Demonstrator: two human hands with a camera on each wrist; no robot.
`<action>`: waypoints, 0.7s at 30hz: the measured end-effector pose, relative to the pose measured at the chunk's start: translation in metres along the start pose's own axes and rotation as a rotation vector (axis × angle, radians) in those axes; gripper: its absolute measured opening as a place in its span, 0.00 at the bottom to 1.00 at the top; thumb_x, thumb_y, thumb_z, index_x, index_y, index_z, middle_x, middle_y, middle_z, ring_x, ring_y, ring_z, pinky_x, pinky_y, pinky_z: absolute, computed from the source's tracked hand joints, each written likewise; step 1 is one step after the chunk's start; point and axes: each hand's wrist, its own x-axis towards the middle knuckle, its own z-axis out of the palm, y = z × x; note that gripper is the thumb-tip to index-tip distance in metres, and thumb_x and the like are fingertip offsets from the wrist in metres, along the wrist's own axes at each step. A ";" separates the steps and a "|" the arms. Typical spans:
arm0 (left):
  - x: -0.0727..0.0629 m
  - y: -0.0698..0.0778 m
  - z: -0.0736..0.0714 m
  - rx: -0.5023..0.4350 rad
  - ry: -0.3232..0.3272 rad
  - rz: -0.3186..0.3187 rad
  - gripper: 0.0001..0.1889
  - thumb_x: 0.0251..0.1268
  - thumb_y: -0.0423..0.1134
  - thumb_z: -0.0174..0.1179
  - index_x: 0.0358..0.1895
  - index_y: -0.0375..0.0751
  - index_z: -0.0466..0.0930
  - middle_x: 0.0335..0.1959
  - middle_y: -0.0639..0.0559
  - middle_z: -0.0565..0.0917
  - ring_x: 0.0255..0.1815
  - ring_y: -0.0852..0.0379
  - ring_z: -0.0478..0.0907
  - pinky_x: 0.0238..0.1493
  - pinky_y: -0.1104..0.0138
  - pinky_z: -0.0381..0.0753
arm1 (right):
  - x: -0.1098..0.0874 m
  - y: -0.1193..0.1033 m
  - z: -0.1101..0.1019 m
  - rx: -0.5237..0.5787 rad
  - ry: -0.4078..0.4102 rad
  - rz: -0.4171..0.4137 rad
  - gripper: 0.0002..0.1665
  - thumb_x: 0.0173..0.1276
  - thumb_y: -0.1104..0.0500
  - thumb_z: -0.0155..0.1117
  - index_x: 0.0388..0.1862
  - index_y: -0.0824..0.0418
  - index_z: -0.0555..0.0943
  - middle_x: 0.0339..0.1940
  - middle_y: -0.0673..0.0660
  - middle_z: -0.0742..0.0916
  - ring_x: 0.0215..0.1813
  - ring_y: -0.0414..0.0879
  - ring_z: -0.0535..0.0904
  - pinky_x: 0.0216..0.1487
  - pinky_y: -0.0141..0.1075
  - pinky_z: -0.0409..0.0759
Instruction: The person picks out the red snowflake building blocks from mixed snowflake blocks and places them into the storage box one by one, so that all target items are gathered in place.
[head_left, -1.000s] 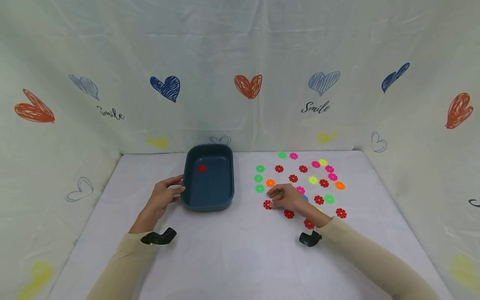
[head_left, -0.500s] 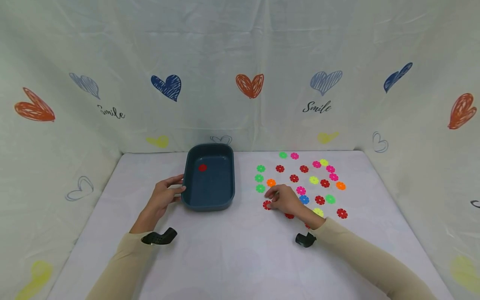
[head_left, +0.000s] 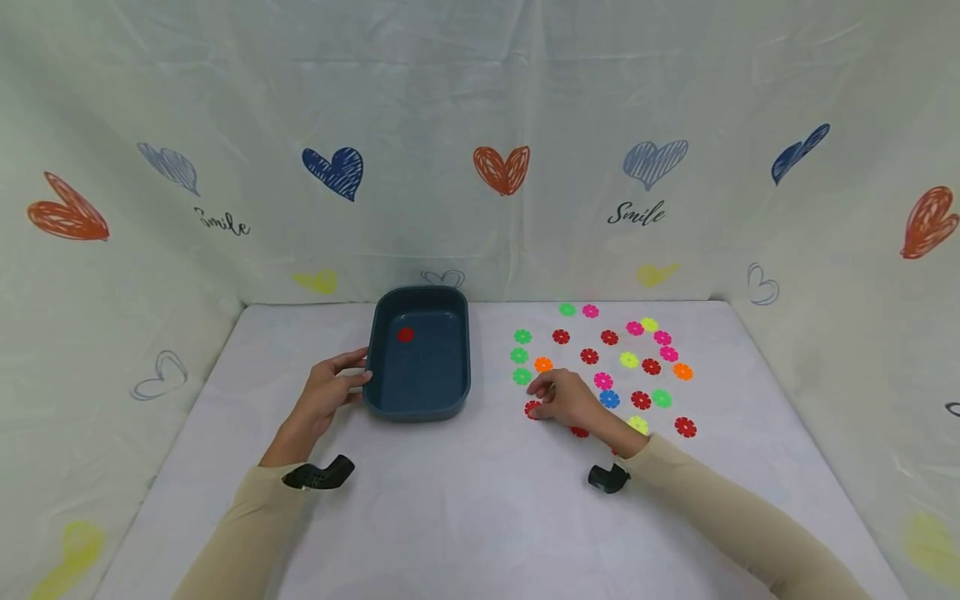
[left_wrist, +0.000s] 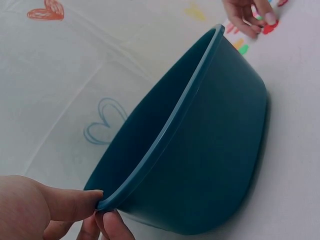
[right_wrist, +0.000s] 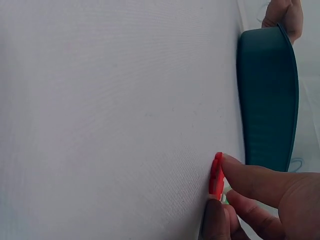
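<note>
My left hand (head_left: 330,392) pinches the near-left rim of a dark blue rectangular tub (head_left: 416,408), thumb over the rim and fingers beneath it in the left wrist view. One red flower-shaped disc (head_left: 406,335) lies inside the tub. My right hand (head_left: 568,400) is at the near-left side of a scatter of flat, notched discs. Its thumb and a finger pinch a red disc (right_wrist: 216,175), which looks stood on edge close to the tabletop in the right wrist view. The right forearm partly covers other red discs (head_left: 580,432).
Right of the tub lie several loose discs: green (head_left: 519,356), orange (head_left: 543,364), pink (head_left: 603,381), blue (head_left: 609,399), yellow (head_left: 628,360) and more red (head_left: 641,401). White cloth (head_left: 420,533) covers the table. A curtain (head_left: 420,108) with printed hearts hangs behind and at the sides.
My right hand has shifted slightly left, its thumb now over the red disc, which has edged left a little. The left hand and tub stay in place.
</note>
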 end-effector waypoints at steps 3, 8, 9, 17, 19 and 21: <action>0.000 0.001 0.001 0.003 0.006 -0.004 0.30 0.80 0.30 0.56 0.81 0.36 0.64 0.73 0.35 0.69 0.48 0.56 0.76 0.42 0.70 0.82 | -0.001 -0.001 0.002 -0.004 0.005 0.012 0.17 0.59 0.65 0.83 0.46 0.65 0.88 0.36 0.53 0.84 0.39 0.46 0.79 0.40 0.32 0.81; 0.000 0.001 0.000 -0.007 -0.001 -0.003 0.30 0.80 0.30 0.56 0.81 0.36 0.64 0.73 0.35 0.68 0.46 0.59 0.76 0.41 0.72 0.82 | -0.001 -0.004 0.003 -0.022 -0.009 0.011 0.15 0.59 0.67 0.83 0.44 0.65 0.87 0.34 0.53 0.83 0.38 0.46 0.78 0.39 0.33 0.81; 0.000 0.002 0.000 -0.011 -0.005 -0.001 0.30 0.79 0.30 0.57 0.81 0.36 0.64 0.73 0.35 0.68 0.46 0.60 0.77 0.42 0.72 0.82 | 0.000 -0.004 0.003 -0.024 -0.012 0.010 0.15 0.59 0.67 0.82 0.44 0.65 0.87 0.33 0.53 0.83 0.37 0.46 0.78 0.39 0.33 0.81; -0.001 0.001 -0.001 0.006 -0.005 -0.002 0.30 0.79 0.30 0.57 0.81 0.36 0.64 0.72 0.35 0.69 0.44 0.62 0.77 0.44 0.71 0.83 | 0.001 -0.004 0.002 -0.047 -0.040 0.000 0.13 0.60 0.67 0.82 0.42 0.64 0.87 0.32 0.51 0.84 0.37 0.44 0.78 0.40 0.33 0.82; -0.001 0.001 0.000 0.007 -0.001 -0.005 0.30 0.79 0.30 0.57 0.81 0.36 0.65 0.72 0.35 0.69 0.44 0.61 0.77 0.43 0.71 0.83 | 0.001 -0.004 0.001 -0.042 -0.048 -0.010 0.13 0.60 0.67 0.82 0.41 0.64 0.88 0.32 0.51 0.84 0.37 0.44 0.79 0.40 0.33 0.83; -0.001 0.001 0.000 0.005 -0.001 -0.001 0.30 0.79 0.30 0.57 0.81 0.36 0.65 0.72 0.35 0.69 0.44 0.61 0.77 0.42 0.72 0.82 | 0.002 -0.004 -0.001 -0.033 -0.057 -0.022 0.12 0.59 0.68 0.82 0.40 0.64 0.88 0.31 0.51 0.84 0.36 0.44 0.79 0.40 0.33 0.83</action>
